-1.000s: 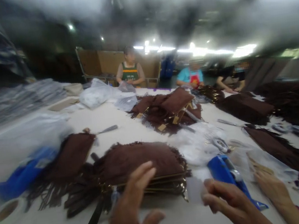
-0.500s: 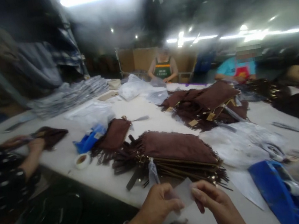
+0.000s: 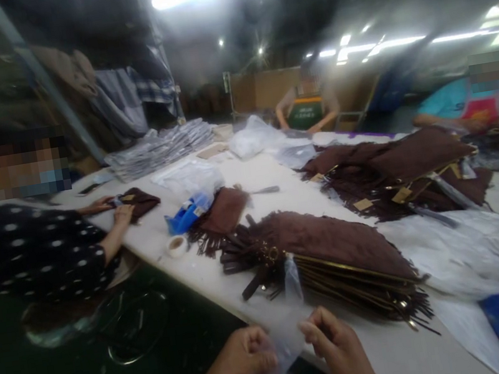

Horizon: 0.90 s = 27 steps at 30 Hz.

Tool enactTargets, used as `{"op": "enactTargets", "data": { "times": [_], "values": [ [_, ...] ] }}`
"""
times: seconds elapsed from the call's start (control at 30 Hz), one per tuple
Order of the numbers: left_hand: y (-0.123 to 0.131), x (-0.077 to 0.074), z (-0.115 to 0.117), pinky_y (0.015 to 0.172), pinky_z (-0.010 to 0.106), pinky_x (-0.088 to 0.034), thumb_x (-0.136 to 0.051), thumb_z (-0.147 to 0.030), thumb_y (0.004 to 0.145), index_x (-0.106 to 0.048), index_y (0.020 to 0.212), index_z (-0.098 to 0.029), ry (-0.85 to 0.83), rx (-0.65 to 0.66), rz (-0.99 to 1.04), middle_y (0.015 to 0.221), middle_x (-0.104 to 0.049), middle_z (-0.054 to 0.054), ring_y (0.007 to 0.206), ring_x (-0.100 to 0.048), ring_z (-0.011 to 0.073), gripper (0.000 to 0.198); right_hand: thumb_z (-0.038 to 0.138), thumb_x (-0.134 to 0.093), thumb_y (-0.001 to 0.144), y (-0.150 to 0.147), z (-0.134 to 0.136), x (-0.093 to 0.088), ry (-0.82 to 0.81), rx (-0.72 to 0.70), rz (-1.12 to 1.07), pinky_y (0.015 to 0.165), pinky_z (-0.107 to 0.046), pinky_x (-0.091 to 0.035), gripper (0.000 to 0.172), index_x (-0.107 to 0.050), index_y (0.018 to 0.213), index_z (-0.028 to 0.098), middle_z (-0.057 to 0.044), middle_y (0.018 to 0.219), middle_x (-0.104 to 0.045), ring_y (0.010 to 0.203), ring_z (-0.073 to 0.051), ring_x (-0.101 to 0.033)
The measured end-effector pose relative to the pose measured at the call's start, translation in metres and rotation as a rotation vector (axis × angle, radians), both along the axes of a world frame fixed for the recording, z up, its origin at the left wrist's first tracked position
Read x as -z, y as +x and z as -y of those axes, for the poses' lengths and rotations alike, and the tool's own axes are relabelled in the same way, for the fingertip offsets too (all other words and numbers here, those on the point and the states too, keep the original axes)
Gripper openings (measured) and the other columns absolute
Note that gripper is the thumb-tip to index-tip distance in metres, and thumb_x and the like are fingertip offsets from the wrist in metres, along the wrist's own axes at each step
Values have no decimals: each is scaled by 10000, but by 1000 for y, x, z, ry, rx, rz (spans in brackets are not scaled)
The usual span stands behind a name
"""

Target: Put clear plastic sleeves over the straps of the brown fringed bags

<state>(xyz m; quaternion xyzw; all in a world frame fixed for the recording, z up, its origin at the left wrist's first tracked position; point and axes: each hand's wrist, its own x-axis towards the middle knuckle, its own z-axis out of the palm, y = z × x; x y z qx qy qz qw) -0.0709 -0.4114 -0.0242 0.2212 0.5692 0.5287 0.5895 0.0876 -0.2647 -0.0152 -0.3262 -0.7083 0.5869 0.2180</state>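
Note:
Between my two hands, just in front of the table edge, is a small clear plastic bag (image 3: 286, 340). My left hand (image 3: 246, 358), with a bracelet at its wrist, is closed on the bag's left side. Thumb and fingers of my right hand (image 3: 333, 338) pinch its right edge. Beyond them lies a stack of brown fringed pouches (image 3: 334, 240) with gold zippers. A strip of clear wrap (image 3: 292, 278) hangs from the near side of the stack. What is inside the bag, if anything, I cannot make out.
A blue tape dispenser (image 3: 190, 214), a tape roll (image 3: 176, 245) and another brown pouch (image 3: 224, 208) lie left of the stack. More pouches (image 3: 411, 161) and plastic sheets (image 3: 467, 247) are at right. A co-worker in a dotted top (image 3: 27, 247) handles a pouch at left.
The view has swung left, so the table's things appear further right and more of the left co-worker shows. My hands still hold the plastic bag, a little lower.

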Motion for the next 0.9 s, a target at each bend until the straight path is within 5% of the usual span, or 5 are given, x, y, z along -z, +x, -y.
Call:
{"op": "enactTargets", "data": {
  "times": [0.13,0.3,0.53,0.73,0.9],
  "values": [
    [-15,14,17,475,224,-360,-820,-539,572,-555,686,-129,-15,-70,-143,586,-619,26,493,-526,131,501,567,-628,766,-12,5,7,-181,-4,-58,516,-228,-368,366,-551,713,213,48,552,-502,518,-125,-464],
    [-20,14,29,483,230,-355,-705,-630,669,-528,669,-155,-20,-115,-249,574,-546,-26,501,-501,126,507,600,-664,715,-37,16,30,-386,5,-40,464,-221,-300,412,-547,706,205,66,463,-470,433,-100,-380],
    [-34,21,47,507,236,-374,-562,-703,749,-532,713,-156,-138,-54,-201,628,-573,-11,529,-524,135,549,598,-617,761,-60,20,51,-200,21,36,457,-231,-287,433,-452,617,225,70,495,-431,447,-104,-363],
    [-43,35,51,555,254,-421,-571,-613,809,-618,761,-112,-83,-2,-84,698,-645,54,586,-574,163,505,554,-560,821,-74,25,51,-19,-36,108,535,-230,-332,413,-439,613,219,53,539,-463,544,-125,-422],
    [-51,40,27,575,240,-435,-758,-463,714,-637,977,-113,69,-201,-28,821,-692,78,636,-609,163,454,494,-591,820,-88,27,48,-32,-112,112,538,-222,-344,356,-474,638,212,49,561,-508,561,-125,-453]
  ]
}}
